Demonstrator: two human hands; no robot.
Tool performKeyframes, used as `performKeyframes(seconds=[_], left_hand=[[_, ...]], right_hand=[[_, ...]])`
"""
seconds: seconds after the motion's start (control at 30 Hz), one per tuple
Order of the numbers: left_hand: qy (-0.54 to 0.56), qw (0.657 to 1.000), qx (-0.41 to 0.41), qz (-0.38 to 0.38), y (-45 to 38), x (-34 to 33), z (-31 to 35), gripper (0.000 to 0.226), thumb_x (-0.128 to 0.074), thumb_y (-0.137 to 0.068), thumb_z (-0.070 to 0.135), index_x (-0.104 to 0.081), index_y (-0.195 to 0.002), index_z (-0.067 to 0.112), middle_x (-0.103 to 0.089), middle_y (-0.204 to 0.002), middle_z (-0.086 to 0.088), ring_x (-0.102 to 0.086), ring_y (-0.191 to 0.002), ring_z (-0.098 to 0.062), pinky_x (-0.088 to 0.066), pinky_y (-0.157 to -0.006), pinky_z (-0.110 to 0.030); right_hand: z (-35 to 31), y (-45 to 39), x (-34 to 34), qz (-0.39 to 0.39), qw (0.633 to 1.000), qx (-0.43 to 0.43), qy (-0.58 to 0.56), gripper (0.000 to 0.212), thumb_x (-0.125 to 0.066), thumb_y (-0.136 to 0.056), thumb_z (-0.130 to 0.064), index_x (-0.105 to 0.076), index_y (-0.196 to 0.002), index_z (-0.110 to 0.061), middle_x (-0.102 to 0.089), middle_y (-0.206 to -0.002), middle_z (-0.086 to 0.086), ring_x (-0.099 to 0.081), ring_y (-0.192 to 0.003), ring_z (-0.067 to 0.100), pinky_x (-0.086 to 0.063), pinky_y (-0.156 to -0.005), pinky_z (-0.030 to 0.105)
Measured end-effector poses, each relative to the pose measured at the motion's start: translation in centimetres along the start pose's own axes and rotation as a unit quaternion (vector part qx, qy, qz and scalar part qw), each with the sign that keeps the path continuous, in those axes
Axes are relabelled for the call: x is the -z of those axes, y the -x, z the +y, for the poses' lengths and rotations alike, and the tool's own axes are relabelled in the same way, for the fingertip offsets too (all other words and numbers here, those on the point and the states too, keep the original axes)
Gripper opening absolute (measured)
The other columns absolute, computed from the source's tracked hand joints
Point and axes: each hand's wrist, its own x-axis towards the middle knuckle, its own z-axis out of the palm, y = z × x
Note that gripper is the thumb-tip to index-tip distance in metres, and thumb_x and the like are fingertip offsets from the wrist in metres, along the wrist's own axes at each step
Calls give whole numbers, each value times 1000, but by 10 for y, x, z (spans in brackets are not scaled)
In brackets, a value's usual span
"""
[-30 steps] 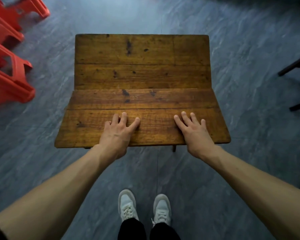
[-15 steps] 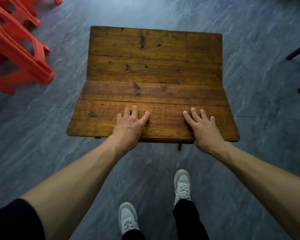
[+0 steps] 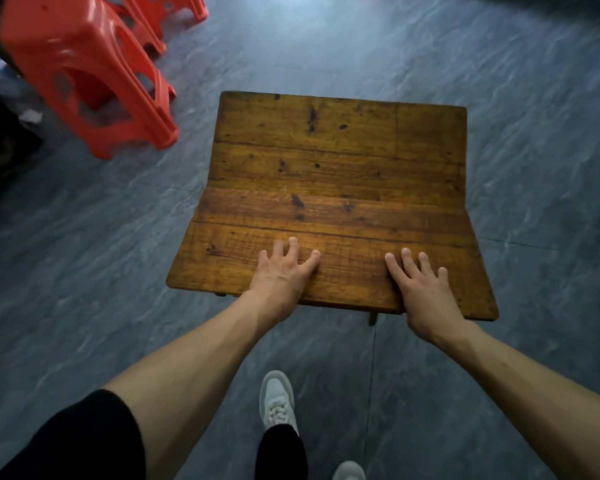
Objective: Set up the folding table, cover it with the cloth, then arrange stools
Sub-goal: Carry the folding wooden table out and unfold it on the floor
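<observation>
A worn brown wooden folding table [image 3: 340,157] stands on the grey floor, its top made of two leaves that meet at a crease across the middle. My left hand [image 3: 280,273] lies flat with spread fingers on the near leaf, left of centre. My right hand [image 3: 423,285] presses flat on the same leaf near its front edge. Red plastic stools [image 3: 84,67] lie tipped over at the upper left, more of them behind. No cloth is in view.
Grey marbled floor [image 3: 84,271] surrounds the table. My feet in white shoes [image 3: 278,400] are on the floor below the table's near edge. A dark object sits at the far left edge of the view.
The view has shifted left and forward: the table sits further right and lower, the red stools loom larger. My feet have stepped. Both hands stay flat on the near leaf.
</observation>
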Motion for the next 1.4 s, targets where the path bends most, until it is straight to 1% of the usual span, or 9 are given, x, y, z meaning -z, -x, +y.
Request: performKeyframes(seconds=[0.27,0.4,0.5,0.67,0.77,0.97,1.1,1.23,1.4], left_hand=[[-25,1000,2,-3,68,-39,54,99,-70,-75,8,-8,-150,31,-10,-156,-21,-23,-133,-40,-36,-104,-53],[-34,999,-1,0,104,-66,77,95,-66,-78,8,-7,-150,29,-9,-156,-23,-23,-132,-41,-36,-103,-53],[-35,999,-2,10,128,-87,85,94,-66,-80,9,-7,-150,29,-8,-156,-24,-22,-134,-42,-35,-104,-53],[-43,999,-11,7,170,-116,85,95,-67,-79,10,-6,-150,28,-8,-156,-24,-23,-135,-42,-34,-105,-55],[-58,998,-26,23,192,-131,77,95,-68,-78,12,-7,-150,29,-10,-155,-24,-26,-132,-41,-36,-103,-53],[-55,997,-39,29,238,-136,69,94,-68,-78,13,-9,-150,29,-14,-155,-23,-29,-129,-40,-39,-100,-51],[-48,998,-30,34,258,-144,64,92,-66,-79,10,-11,-150,28,-14,-155,-23,-28,-130,-40,-37,-104,-52],[-57,997,-29,34,276,-153,50,94,-69,-78,12,-10,-150,27,-14,-155,-24,-30,-130,-40,-36,-105,-52],[-59,998,-27,24,287,-159,42,98,-73,-76,16,-9,-149,28,-13,-155,-23,-29,-130,-39,-36,-106,-51]], right_hand=[[8,82,-51,4,1000,9,-5,99,-58,-86,2,9,-155,-24,4,-163,10,-2,-149,40,-19,-116,59],[2,123,-75,-2,1000,10,-13,101,-56,-86,5,12,-155,-23,8,-163,11,3,-149,40,-15,-118,59],[-6,148,-95,1,1000,2,-17,102,-57,-86,5,12,-155,-23,8,-163,11,4,-149,40,-14,-118,59],[-36,190,-124,6,999,-11,-29,101,-56,-86,5,11,-155,-24,8,-163,11,5,-149,40,-13,-118,60],[-54,214,-136,9,999,-21,-35,98,-52,-86,7,9,-156,-24,8,-164,10,4,-149,40,-13,-118,60],[-79,252,-143,11,998,-23,-49,100,-55,-85,8,7,-156,-26,5,-164,7,2,-149,38,-14,-118,59],[-93,264,-142,7,999,-15,-48,100,-54,-85,8,7,-156,-26,6,-164,7,2,-149,38,-15,-117,60],[-112,273,-146,9,999,-1,-38,103,-61,-83,3,6,-156,-24,5,-164,8,1,-149,38,-15,-117,61],[-125,278,-151,8,999,11,-36,103,-61,-82,1,6,-156,-24,5,-164,8,1,-149,38,-16,-116,61]])
